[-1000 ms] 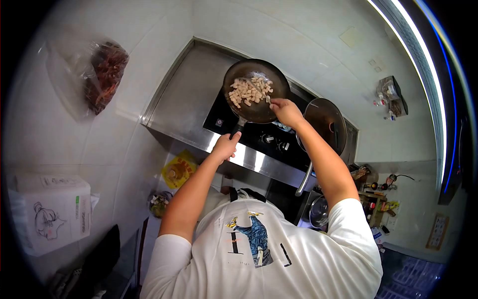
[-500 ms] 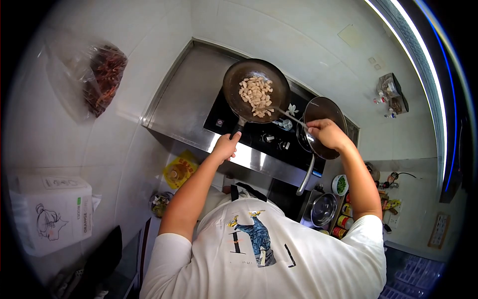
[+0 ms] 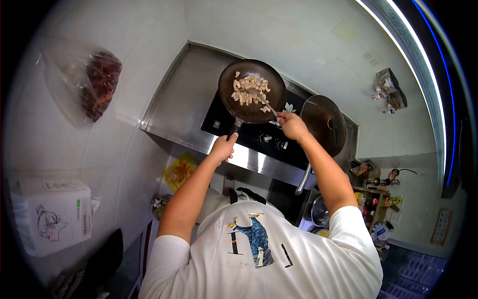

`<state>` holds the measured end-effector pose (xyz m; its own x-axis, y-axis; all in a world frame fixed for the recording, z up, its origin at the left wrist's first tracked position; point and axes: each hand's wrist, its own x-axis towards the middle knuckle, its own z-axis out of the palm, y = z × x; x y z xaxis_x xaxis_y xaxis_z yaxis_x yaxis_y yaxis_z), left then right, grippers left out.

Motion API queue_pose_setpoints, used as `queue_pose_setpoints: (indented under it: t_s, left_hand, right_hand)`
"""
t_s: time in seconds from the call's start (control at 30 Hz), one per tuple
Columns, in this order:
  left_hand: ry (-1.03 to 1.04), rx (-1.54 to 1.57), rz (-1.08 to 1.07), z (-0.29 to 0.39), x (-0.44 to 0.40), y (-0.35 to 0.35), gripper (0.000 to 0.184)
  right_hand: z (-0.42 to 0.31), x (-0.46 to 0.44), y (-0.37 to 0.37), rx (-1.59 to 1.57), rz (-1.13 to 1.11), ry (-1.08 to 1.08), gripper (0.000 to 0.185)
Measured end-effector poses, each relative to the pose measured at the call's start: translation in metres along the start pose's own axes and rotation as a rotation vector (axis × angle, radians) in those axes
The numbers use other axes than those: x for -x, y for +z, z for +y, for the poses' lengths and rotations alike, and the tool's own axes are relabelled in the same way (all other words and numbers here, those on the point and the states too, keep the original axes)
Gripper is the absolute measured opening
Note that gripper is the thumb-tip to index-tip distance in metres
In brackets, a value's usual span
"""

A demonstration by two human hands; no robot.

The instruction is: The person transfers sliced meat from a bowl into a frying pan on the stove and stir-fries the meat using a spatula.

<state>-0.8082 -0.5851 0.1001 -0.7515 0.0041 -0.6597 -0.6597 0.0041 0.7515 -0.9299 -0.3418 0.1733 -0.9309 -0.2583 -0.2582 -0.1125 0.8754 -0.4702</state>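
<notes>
A dark wok stands over the left side of the black gas stove. My left hand is wrapped round its black handle. Pale, cooked-looking meat pieces lie loosely spread in the wok. My right hand grips a metal spatula near the wok's right rim. The spatula's blade is in among the meat and partly covered by it. To the right of that hand is a second dark pan with a metal handle pointing toward me.
Stove knobs line the front of the cooktop. A metal bowl and a rack of condiments stand to the right. On the left wall hang a bag of dark red food and a tissue pack. A yellow bag is below the counter.
My right hand has moved left toward the wok, pushing the spatula deeper into the meat. The pieces have shifted and spread. My left hand keeps its hold on the handle.
</notes>
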Motion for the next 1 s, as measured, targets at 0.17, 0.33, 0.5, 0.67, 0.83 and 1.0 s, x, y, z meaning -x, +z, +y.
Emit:
queue_pose_setpoints:
  t_s: [0.17,0.33,0.5,0.67,0.83,1.0]
  left_hand:
    - [-0.014,-0.039,0.017,0.005,0.006,-0.001,0.048]
    - [-0.010,-0.014,0.003,-0.001,0.000,0.000,0.050]
    - [-0.008,-0.010,0.028,-0.002,0.002,0.000,0.051]
    - [-0.012,-0.009,-0.008,-0.003,-0.005,0.000,0.050]
    - [-0.009,0.009,0.016,-0.005,-0.005,-0.004,0.046]
    - [0.006,0.006,0.005,-0.001,-0.005,-0.007,0.045]
  right_hand:
    - [-0.001,0.037,-0.044,0.020,-0.017,0.027,0.032]
    - [0.000,0.034,-0.022,0.097,-0.041,0.017,0.033]
    - [0.004,0.041,-0.040,-0.053,0.004,0.037,0.032]
    - [-0.002,0.046,-0.022,0.111,-0.001,-0.025,0.032]
    - [0.001,0.049,-0.051,0.062,0.029,0.040,0.031]
    - [0.009,0.059,-0.082,0.328,0.000,-0.024,0.033]
